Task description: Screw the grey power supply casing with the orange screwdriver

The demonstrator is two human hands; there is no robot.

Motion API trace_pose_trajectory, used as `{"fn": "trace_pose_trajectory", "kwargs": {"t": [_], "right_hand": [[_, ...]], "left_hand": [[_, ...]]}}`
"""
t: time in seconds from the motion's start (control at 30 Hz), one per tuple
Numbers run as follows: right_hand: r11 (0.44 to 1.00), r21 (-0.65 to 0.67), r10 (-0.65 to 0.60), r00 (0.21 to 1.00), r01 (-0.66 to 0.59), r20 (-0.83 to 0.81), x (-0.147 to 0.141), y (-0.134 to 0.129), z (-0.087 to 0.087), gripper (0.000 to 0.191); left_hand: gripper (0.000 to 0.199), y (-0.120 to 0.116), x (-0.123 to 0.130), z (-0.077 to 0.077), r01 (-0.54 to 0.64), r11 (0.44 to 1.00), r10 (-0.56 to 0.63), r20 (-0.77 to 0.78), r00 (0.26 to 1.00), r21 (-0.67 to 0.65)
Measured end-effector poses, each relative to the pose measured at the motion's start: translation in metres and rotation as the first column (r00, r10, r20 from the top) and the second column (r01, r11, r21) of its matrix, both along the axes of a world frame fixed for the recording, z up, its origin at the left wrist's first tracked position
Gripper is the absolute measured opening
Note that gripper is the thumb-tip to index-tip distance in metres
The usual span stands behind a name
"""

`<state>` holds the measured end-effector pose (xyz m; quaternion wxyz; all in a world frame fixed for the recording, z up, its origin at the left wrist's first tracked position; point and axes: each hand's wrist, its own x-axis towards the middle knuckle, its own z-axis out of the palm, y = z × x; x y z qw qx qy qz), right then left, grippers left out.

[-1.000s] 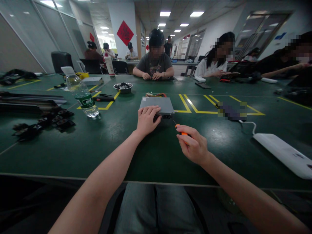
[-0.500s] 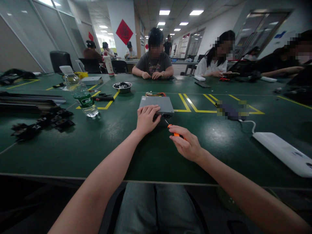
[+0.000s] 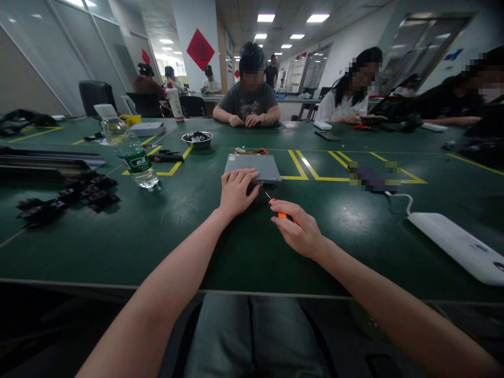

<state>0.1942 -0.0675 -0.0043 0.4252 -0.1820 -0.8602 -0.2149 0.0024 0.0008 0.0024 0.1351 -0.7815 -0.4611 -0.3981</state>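
A grey metal computer power supply lies on the green table, its colored wires at the far side. My left hand grips its near left corner, fingers over the top and thumb at the front face. In my right hand is an orange and black screwdriver, its handle held between thumb and fingers. The thin shaft points up and left to the front face, close to my left thumb. Whether the tip sits in a screw is too small to tell.
To the left stand a water bottle and black parts. Beyond them is a metal bowl of small pieces. A white power bank with a cable lies right. Across the table sits a person.
My right hand and the screwdriver have shifted very slightly up and to the left. My left hand and the power supply stay in place.
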Motion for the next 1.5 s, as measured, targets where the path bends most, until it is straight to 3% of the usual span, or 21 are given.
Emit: {"fn": "trace_pose_trajectory", "kwargs": {"t": [0.27, 0.5, 0.67, 0.77, 0.97, 1.2, 1.33, 1.5], "right_hand": [[1.000, 0.021, -0.014, 0.992, 0.011, 0.129, -0.007, -0.003, -0.006, 0.020], [0.986, 0.151, -0.078, 0.995, 0.069, 0.056, -0.008, -0.008, 0.001, 0.022], [0.999, 0.049, -0.002, 1.000, 0.003, -0.018, -0.007, -0.006, 0.000, 0.031], [1.000, 0.021, -0.005, 1.000, 0.004, 0.021, -0.008, -0.006, 0.000, 0.031], [0.988, 0.120, -0.098, 0.995, 0.094, 0.028, -0.006, -0.007, -0.001, 0.026], [0.997, 0.080, -0.004, 0.999, 0.001, 0.044, -0.009, -0.008, 0.002, 0.033], [0.994, 0.087, -0.075, 0.994, 0.068, 0.081, -0.010, -0.012, 0.007, 0.024], [0.975, 0.186, -0.125, 0.992, 0.120, 0.016, -0.009, -0.013, 0.008, 0.021]], "left_hand": [[0.027, -0.001, 0.001, 0.001, -0.005, 1.000, 0.005, 0.012, 1.000, -0.006], [0.026, -0.002, 0.001, 0.002, 0.002, 1.000, -0.001, 0.011, 1.000, -0.020], [0.026, -0.002, 0.000, 0.002, 0.009, 1.000, -0.009, 0.010, 1.000, -0.011], [0.026, -0.002, 0.000, 0.002, 0.006, 1.000, -0.006, 0.006, 1.000, -0.019], [0.027, -0.003, 0.000, 0.002, 0.005, 1.000, -0.005, 0.009, 1.000, -0.026], [0.025, -0.002, 0.000, 0.001, 0.003, 1.000, -0.003, 0.003, 1.000, -0.017], [0.024, -0.004, 0.000, 0.003, 0.006, 1.000, -0.006, -0.013, 1.000, 0.008], [0.024, -0.004, 0.000, 0.003, 0.005, 1.000, -0.005, -0.012, 1.000, 0.007]]}}
